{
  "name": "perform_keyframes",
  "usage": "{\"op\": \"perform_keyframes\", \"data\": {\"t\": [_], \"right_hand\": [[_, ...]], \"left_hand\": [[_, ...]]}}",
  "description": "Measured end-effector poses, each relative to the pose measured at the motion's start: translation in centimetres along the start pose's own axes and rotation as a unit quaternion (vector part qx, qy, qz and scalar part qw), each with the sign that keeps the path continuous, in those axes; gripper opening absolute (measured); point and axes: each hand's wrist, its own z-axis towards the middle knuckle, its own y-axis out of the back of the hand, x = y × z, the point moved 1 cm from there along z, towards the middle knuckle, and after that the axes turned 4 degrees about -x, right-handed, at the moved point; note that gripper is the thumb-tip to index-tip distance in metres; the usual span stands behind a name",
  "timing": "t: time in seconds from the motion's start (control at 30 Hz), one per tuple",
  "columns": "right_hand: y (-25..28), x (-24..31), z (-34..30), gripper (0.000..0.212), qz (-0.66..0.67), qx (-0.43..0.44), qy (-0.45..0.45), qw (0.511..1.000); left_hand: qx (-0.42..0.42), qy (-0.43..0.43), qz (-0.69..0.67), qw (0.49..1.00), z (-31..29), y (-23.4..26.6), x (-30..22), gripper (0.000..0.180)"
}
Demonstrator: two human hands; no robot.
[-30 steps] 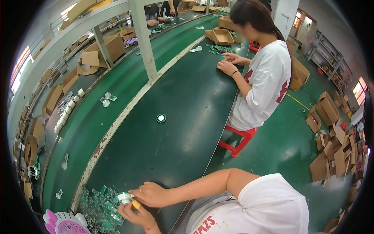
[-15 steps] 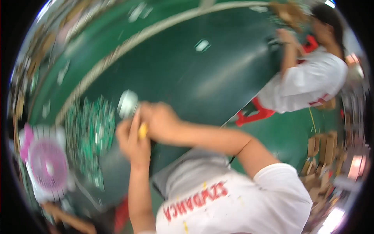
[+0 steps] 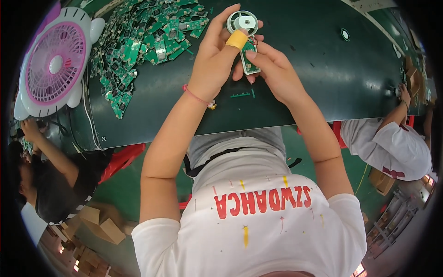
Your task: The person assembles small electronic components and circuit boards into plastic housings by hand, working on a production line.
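A small white plastic housing (image 3: 235, 19) has a round, ring-shaped head and a narrow handle. It is raised over the dark green table, its head pointing away from me. A green circuit board (image 3: 249, 65) sits in the handle, with thin wires between it and the head. My left hand (image 3: 211, 60), yellow tape (image 3: 237, 39) wrapped round its thumb, grips the housing from the left at the head. From the right, my right hand (image 3: 280, 74) holds the handle, its thumb pressed on the board. Some fingers of both hands are hidden behind the housing.
A heap of green circuit boards (image 3: 159, 48) spreads over the table's left part. Beyond it stands a pink and white fan (image 3: 56, 64). Thin green strips (image 3: 242, 95) and a small round part (image 3: 345, 34) lie on the table (image 3: 314, 92). People sit at both sides.
The view has swung and sharpened from a blur. The board heap now appears farther up, at upper left. Both hands still hold the housing; the right thumb now rests on its board.
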Motion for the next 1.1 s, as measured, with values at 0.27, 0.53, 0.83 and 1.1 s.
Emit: {"op": "perform_keyframes", "data": {"t": [0.27,0.53,0.83,1.1], "right_hand": [[-0.2,0.5,0.1,0.02,-0.043,-0.006,-0.037,0.998],[6.9,5.4,9.7,0.025,-0.125,-0.089,-0.05,0.987],[10.1,7.0,29.0,0.052,-0.532,-0.187,0.058,0.824],[6.5,5.4,32.0,0.065,-0.473,-0.248,0.112,0.838]], "left_hand": [[-0.057,0.002,0.003,0.998,-0.6,-0.1,0.2,0.064],[-0.077,-0.052,0.091,0.991,-2.0,0.4,1.6,0.064],[0.045,-0.056,0.179,0.981,-3.1,-1.3,1.4,0.042],[-0.006,-0.031,0.128,0.991,-2.3,-0.6,1.2,0.033]]}}
